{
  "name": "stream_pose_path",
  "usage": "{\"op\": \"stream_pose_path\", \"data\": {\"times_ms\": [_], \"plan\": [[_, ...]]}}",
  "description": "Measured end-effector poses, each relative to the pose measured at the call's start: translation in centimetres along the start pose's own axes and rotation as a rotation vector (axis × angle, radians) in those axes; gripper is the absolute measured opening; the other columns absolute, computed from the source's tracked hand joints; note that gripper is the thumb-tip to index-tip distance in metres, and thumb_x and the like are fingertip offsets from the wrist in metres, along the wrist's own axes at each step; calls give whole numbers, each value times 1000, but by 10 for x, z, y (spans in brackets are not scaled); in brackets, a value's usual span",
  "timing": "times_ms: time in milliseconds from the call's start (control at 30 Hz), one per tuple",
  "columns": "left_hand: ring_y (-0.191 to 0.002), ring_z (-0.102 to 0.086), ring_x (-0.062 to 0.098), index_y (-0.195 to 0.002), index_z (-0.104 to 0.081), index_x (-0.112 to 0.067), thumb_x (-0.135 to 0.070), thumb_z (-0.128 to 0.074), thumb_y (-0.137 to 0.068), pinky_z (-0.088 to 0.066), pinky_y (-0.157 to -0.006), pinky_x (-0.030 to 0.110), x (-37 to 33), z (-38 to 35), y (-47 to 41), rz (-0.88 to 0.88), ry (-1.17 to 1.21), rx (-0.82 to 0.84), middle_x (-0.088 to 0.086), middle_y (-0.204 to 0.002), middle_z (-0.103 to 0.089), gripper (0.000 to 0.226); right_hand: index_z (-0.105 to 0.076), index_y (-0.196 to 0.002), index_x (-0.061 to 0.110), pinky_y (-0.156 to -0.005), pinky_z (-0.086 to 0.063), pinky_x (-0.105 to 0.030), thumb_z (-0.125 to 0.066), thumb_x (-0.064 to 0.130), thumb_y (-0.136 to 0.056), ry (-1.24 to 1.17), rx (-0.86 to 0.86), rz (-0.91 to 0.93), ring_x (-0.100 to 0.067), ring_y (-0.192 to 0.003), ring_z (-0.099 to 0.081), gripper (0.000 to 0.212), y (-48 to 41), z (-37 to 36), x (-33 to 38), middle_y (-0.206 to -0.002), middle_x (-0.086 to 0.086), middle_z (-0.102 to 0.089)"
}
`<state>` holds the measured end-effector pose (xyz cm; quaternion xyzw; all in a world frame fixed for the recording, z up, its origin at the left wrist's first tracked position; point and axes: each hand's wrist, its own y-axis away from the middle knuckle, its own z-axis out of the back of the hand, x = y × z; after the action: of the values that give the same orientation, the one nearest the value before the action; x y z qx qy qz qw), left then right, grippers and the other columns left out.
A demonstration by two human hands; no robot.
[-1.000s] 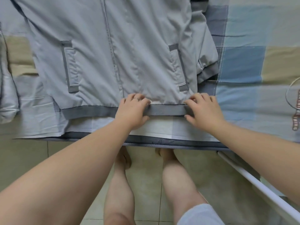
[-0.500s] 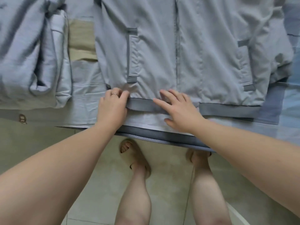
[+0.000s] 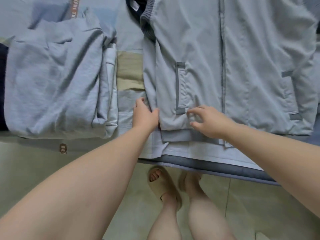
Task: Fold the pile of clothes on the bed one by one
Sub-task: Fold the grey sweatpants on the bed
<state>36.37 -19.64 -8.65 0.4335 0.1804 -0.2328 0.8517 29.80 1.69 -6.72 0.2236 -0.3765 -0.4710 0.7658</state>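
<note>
I see the light grey zip jacket [image 3: 204,63] lying flat on the bed [image 3: 129,108], front side up, with the zip closed along its middle; its darker grey hem band [image 3: 178,135] is close to the near edge of the mattress, and the ribbed collar [image 3: 147,23] points away from me. The jacket takes the right half of the view and goes out of it at the right.

The left hand [image 3: 145,115] is at the lower left side edge of the jacket; the thumb [image 3: 155,111] lies on top of the cloth and the fingers curl around the other side, so the hand grips this edge. The right hand [image 3: 211,122] is over the lower front, just beside the bottom trim of the left pocket [image 3: 181,87] and just above the hem band; its fingers are spread and only a little bent, holding nothing. This hand is blurred, so I cannot tell if the fingertips touch the cloth.

At the left, apart from the jacket, a folded grey-blue garment [image 3: 52,84] rests on the bed, with a folded white garment [image 3: 110,66] showing at its right side; a dark navy cloth [image 3: 2,84] shows at the far left border. Between this stack and the jacket a beige patch [image 3: 129,70] of the chequered sheet is bare.

Below the mattress edge I see the person's two legs on the tiled floor [image 3: 259,205]; one foot wears a beige slide sandal [image 3: 162,184].
</note>
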Motion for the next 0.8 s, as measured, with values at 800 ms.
{"op": "stream_pose_path", "data": {"times_ms": [800], "plan": [[-79,-47,28,-100,-42,-24,-50,-73,-86,-36,-68,38,-203,336,-117,-639,-422,-260,1,-89,-56,43,-49,-140,22,-91,-42,-30,-57,20,-95,-150,-312,73,-23,-119,-57,46,-100,203,187,-128,-4,-61]]}}
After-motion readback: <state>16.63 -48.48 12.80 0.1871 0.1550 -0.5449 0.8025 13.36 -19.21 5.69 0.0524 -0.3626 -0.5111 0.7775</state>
